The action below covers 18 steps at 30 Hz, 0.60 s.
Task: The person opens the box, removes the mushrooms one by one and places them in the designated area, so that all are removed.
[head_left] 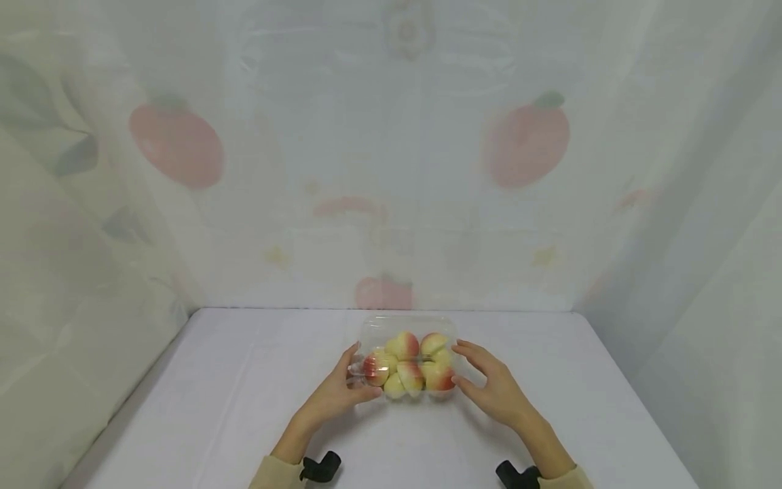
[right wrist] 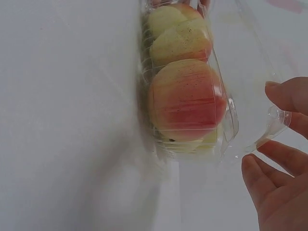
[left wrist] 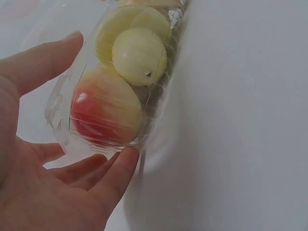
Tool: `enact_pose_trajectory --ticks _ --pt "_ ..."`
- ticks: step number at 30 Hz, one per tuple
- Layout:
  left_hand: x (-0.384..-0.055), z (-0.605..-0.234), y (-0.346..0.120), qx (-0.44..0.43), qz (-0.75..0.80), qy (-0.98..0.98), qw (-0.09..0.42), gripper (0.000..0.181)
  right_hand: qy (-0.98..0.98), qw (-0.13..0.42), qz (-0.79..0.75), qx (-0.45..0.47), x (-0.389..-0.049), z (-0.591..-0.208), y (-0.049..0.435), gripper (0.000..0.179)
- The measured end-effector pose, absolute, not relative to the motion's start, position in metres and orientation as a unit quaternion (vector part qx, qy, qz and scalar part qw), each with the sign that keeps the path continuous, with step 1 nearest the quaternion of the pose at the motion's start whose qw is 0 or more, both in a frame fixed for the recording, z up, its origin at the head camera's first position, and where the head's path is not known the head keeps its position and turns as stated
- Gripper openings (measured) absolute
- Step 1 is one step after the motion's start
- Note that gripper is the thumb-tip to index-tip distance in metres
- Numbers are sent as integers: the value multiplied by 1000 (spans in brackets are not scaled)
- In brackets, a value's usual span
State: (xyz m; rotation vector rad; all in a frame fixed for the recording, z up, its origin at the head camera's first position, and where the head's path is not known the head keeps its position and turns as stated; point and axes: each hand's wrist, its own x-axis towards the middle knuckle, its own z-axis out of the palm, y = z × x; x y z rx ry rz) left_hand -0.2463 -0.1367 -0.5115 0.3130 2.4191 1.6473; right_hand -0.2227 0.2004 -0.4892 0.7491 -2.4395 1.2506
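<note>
A clear plastic clamshell box stands on the white table, with several red-and-yellow peaches inside. My left hand grips the box's left end, its digits spread around the corner. In the left wrist view, fingertips touch the lower corner beside a red-cheeked peach. At the right end is my right hand. The right wrist view has the edge of the clear lid between its thumb and fingers. There, the lid sits apart from the box's rim; how far it is raised is unclear.
The white-covered table ends at a pale curtain printed with fruit. Similar curtains hang at both sides. Black wrist mounts sit on both forearms, beside beige sleeves.
</note>
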Motion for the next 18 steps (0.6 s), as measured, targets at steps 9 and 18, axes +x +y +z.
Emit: enact_pose_trajectory --ticks 9,18 --pt "-247 -512 -141 111 552 820 106 106 -840 138 456 262 -220 -483 201 46" --pt "-243 -508 -140 109 550 820 112 103 -846 181 425 267 -220 -480 201 48"
